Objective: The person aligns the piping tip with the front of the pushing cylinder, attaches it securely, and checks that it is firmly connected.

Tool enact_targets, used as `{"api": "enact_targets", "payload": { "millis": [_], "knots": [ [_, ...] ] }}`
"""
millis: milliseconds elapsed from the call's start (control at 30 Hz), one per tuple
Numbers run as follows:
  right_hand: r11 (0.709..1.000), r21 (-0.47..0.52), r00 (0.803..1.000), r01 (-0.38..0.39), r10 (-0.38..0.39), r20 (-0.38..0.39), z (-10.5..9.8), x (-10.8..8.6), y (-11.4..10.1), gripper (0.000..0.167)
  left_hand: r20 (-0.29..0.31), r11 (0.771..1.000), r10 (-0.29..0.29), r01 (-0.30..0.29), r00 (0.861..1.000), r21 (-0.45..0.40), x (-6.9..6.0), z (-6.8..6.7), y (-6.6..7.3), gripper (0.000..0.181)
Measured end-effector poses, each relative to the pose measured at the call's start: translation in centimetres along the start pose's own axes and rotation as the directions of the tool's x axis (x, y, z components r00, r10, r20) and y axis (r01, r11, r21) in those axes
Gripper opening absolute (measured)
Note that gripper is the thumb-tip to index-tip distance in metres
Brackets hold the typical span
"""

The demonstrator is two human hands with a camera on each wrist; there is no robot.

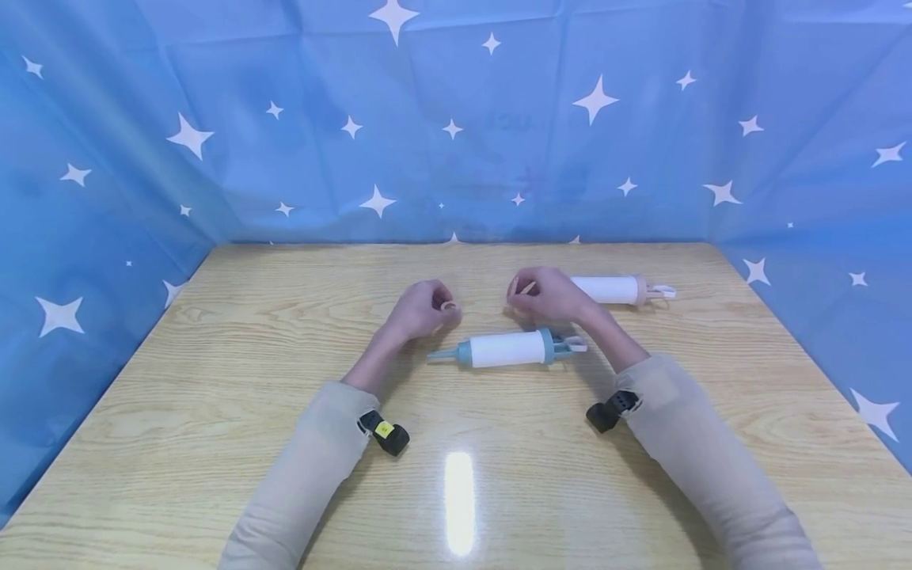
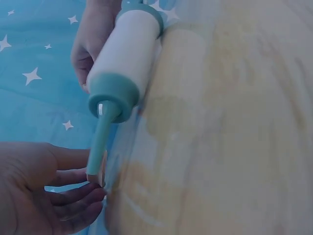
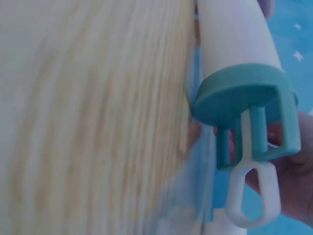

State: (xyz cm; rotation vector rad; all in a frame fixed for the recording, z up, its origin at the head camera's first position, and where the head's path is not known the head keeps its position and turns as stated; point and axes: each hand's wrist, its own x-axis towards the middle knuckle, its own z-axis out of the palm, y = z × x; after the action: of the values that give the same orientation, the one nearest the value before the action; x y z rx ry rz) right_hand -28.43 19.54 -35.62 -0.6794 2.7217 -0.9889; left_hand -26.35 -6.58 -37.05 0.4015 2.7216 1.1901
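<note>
Lying on the table, a teal-and-white syringe-like tube [image 1: 507,349] has a thin nozzle on its left and a white ring handle [image 3: 254,196] on its right. Above its nozzle, my left hand [image 1: 424,309] holds a small pale piece [image 1: 449,305] at its fingertips; its kind cannot be made out. The left wrist view shows those fingers partly behind the teal nozzle [image 2: 101,142]. Farther back lies a pink-and-white tube [image 1: 606,290] of like shape. My right hand [image 1: 549,294] bends its fingers around the place of that tube's left end, which they largely hide.
The wood-grain table [image 1: 178,443] reaches back to a blue star-printed curtain [image 1: 442,95], which also hangs on both sides. A black camera sits on each wrist, the left one [image 1: 385,433] and the right one [image 1: 611,410].
</note>
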Motion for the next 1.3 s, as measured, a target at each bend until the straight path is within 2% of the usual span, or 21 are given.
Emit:
{"api": "enact_targets", "payload": {
  "millis": [100, 233, 433, 533, 800, 867, 1000, 1067, 1133, 1300],
  "knots": [
    [0.999, 0.032, 0.999, 0.016, -0.015, -0.041, 0.0, -0.1, -0.5, 0.007, -0.037, 0.998, 0.006, -0.009, 0.999, -0.069, -0.2, -0.4, 0.2, 0.026],
    [0.996, 0.063, 0.993, 0.061, -0.054, -0.108, -0.4, -0.4, -1.5, 0.007, -0.095, 0.986, 0.044, -0.059, 0.994, -0.154, -0.5, -0.8, 0.6, 0.026],
    [0.989, 0.050, 0.970, 0.142, -0.129, -0.204, -1.3, -1.0, -3.2, 0.012, -0.153, 0.953, 0.105, -0.143, 0.983, -0.266, -1.0, -1.2, 1.9, 0.033],
    [0.985, 0.039, 0.957, 0.168, -0.153, -0.245, -1.8, -1.5, -4.1, 0.018, -0.171, 0.929, 0.135, -0.185, 0.976, -0.321, -1.3, -1.5, 2.7, 0.035],
    [0.971, 0.068, 0.937, 0.228, -0.200, -0.286, -2.7, -3.0, -5.6, 0.026, -0.167, 0.849, 0.198, -0.254, 0.966, -0.463, -2.0, -1.8, 4.3, 0.033],
    [0.963, 0.092, 0.929, 0.252, -0.214, -0.300, -2.9, -3.3, -5.8, 0.024, -0.174, 0.819, 0.213, -0.273, 0.961, -0.506, -2.2, -1.8, 4.7, 0.032],
    [0.939, 0.161, 0.912, 0.303, -0.237, -0.335, -3.1, -3.8, -6.2, 0.021, -0.212, 0.737, 0.250, -0.328, 0.945, -0.591, -2.6, -1.8, 5.3, 0.029],
    [0.932, 0.176, 0.904, 0.317, -0.241, -0.352, -3.2, -4.0, -6.4, 0.020, -0.234, 0.711, 0.263, -0.351, 0.936, -0.609, -2.8, -1.7, 5.5, 0.029],
    [0.933, 0.170, 0.899, 0.318, -0.240, -0.365, -3.3, -4.1, -6.6, 0.019, -0.249, 0.701, 0.271, -0.368, 0.930, -0.611, -3.0, -1.7, 5.7, 0.028],
    [0.941, 0.142, 0.895, 0.308, -0.235, -0.379, -3.2, -4.3, -6.7, 0.019, -0.267, 0.714, 0.296, -0.398, 0.917, -0.576, -3.3, -1.5, 6.0, 0.028]
  ]
}}
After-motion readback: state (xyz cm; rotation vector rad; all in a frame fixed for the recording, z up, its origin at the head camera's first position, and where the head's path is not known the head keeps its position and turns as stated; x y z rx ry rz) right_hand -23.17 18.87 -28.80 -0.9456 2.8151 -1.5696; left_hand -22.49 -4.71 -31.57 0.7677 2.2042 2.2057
